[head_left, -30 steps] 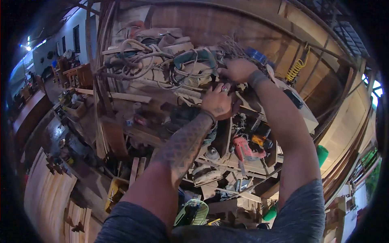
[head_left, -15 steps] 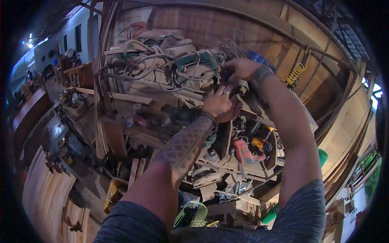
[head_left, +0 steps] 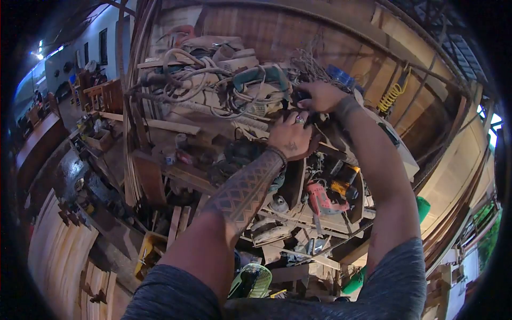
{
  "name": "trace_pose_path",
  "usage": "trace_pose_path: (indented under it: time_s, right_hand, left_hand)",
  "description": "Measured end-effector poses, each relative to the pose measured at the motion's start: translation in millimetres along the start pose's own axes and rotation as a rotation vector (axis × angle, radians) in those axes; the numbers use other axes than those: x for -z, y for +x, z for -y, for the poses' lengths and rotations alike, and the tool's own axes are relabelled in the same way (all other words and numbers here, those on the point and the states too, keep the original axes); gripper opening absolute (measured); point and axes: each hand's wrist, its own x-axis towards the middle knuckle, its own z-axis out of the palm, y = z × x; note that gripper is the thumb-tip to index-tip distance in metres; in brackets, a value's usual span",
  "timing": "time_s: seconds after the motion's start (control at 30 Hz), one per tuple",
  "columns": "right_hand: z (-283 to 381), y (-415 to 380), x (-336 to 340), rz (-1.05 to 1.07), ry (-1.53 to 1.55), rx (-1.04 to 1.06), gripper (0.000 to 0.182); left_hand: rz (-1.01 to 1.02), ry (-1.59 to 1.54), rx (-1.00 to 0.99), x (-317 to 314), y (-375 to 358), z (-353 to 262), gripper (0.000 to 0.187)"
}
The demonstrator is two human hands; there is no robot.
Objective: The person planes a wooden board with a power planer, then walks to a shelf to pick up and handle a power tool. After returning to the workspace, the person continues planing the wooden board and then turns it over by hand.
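Observation:
My left hand (head_left: 290, 136), with a ring on one finger, is closed around something dark that its back mostly hides. Just above it, my right hand (head_left: 322, 97) has its fingers curled on a small dark part I cannot make out. The two hands nearly meet at the front of a cluttered shelf. Left of them lies a green power tool (head_left: 261, 78) with a coiled cord (head_left: 255, 100). Below my hands are a red drill (head_left: 321, 199) and a yellow-and-black power tool (head_left: 344, 181).
Looped grey cable (head_left: 178, 80) and dusty tools fill the upper shelf. A blue round container (head_left: 340, 76) and a yellow coiled hose (head_left: 392, 97) are at the right. Wood boards (head_left: 61, 245) stand at the lower left; a green plastic basket (head_left: 260, 280) is below.
My right hand has shifted slightly down, its fingers still curled on the dark part. My left hand has turned a little, its back now more toward me.

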Motion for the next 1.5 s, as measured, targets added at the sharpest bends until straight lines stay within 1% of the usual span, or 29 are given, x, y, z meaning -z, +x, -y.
trace_pose_path:
  time_s: [0.03,0.07,0.17,0.23,0.27,0.3,0.37,0.4,0.43,0.47,0.57,0.63,0.67,0.73,0.77,0.83,0.87,0.9,0.97,1.0,1.07,1.13,1.2,1.23,1.33,1.37,1.4,1.47,1.5]
  right_hand:
    - [12.1,-0.9,3.3,0.025,-0.045,-0.068,0.048]
    - [22.7,-0.2,7.1,0.049,-0.089,-0.139,0.047]
    - [42.3,10.7,12.2,0.191,-0.240,-0.228,0.046]
    - [39.6,12.3,9.3,0.190,-0.287,-0.213,0.046]
    - [37.4,14.5,8.9,0.186,-0.313,-0.203,0.046]
    - [33.8,12.3,11.4,0.145,-0.199,-0.139,0.046]
    - [20.9,1.4,14.9,0.069,0.032,-0.009,0.046]
    - [11.4,-0.5,8.9,0.018,-0.010,0.008,0.046]
    - [0.2,-0.6,-2.4,-0.031,-0.051,0.024,0.046]
    - [-5.2,-0.2,-11.2,-0.076,-0.089,0.040,0.045]
    - [17.9,1.7,-2.8,0.019,-0.172,-0.090,0.048]
    - [25.9,9.6,-6.8,0.074,-0.260,-0.187,0.049]
    - [28.4,12.5,-6.0,0.099,-0.306,-0.234,0.050]
    - [25.4,14.7,-5.2,0.119,-0.270,-0.240,0.051]
    - [24.1,17.7,-3.0,0.123,-0.256,-0.241,0.052]
    - [8.3,7.7,-2.6,-0.015,-0.011,-0.077,0.052]
    - [-2.2,1.9,-3.7,-0.079,0.114,0.007,0.051]
    - [-1.3,0.0,-3.0,-0.069,0.228,-0.036,0.051]
    - [-0.4,-2.3,-4.9,0.010,0.138,-0.129,0.050]
    - [5.5,-4.1,-4.5,0.049,0.094,-0.179,0.050]
    - [6.4,-0.6,-13.7,0.035,-0.011,-0.186,0.046]
    - [12.1,-1.1,-13.9,0.021,-0.097,-0.151,0.044]
    - [24.2,-5.7,-7.8,0.015,-0.162,-0.074,0.041]
    - [33.7,-11.9,-4.3,0.023,-0.166,-0.166,0.040]
    - [68.2,-23.7,10.6,0.012,-0.181,-0.426,0.037]
    - [85.3,-46.0,6.4,-0.258,-0.044,-0.407,0.037]
    - [104.8,-72.8,7.3,-0.370,-0.056,-0.257,0.036]
    - [176.9,-148.3,4.4,-0.391,0.113,-0.207,0.030]
    - [213.3,-186.3,3.0,-0.400,0.198,-0.182,0.027]
  left_hand:
    - [0.031,-0.012,0.002,3.0,0.4,-0.1,0.036]
    - [0.028,-0.015,0.010,4.1,0.4,0.6,0.035]
    - [0.019,-0.059,0.017,0.4,0.7,-0.3,0.034]
    - [-0.003,-0.112,0.016,-19.0,-2.4,7.9,0.033]
    - [-0.003,-0.117,0.061,-34.2,-4.6,11.9,0.032]
    - [-0.003,-0.122,0.104,-56.0,-7.1,15.4,0.032]
    - [0.003,-0.092,0.101,-46.1,-5.5,13.2,0.031]
    - [0.009,-0.058,0.053,-9.9,-1.1,3.5,0.031]
    - [0.017,-0.024,0.006,10.4,0.8,-1.7,0.032]
    - [0.033,-0.011,-0.001,6.8,0.5,0.7,0.032]
    - [0.069,-0.016,0.006,-0.3,-1.7,2.3,0.031]
    - [0.068,-0.069,0.033,14.7,0.4,-4.1,0.031]
    - [-0.006,-0.080,0.022,7.6,-2.2,-3.6,0.030]
    - [-0.159,-0.099,-0.006,-2.5,-3.0,-3.0,0.031]
    - [-0.134,-0.118,-0.008,-6.6,-2.3,-1.3,0.030]
    - [-0.081,-0.155,-0.002,5.3,-1.1,-1.0,0.029]
    - [-0.155,-0.115,0.015,-13.5,-0.7,4.4,0.029]
    - [-0.224,-0.078,0.032,-15.2,4.8,5.1,0.028]
    - [-0.230,0.053,-0.091,-16.9,-3.0,7.1,0.028]
    - [-0.197,0.054,-0.082,-10.0,-2.5,6.0,0.024]
    - [-0.130,0.047,-0.067,-4.2,-0.4,2.8,0.016]
    - [-0.135,-0.046,-0.078,0.2,-0.8,4.7,0.019]
    - [-0.157,-0.142,-0.078,7.0,0.5,0.5,0.022]
    - [-0.206,-0.099,-0.083,2.7,-0.7,-0.4,0.027]
    - [-0.115,-0.128,-0.103,10.8,-1.9,1.1,0.028]
    - [-0.121,-0.127,-0.095,17.5,-1.0,-0.9,0.028]
    - [-0.170,-0.116,-0.111,17.5,-1.8,-0.6,0.029]
    - [-0.266,-0.088,-0.125,10.0,-8.8,3.0,0.030]
    - [-0.236,-0.409,-0.116,25.5,-12.8,1.1,0.026]
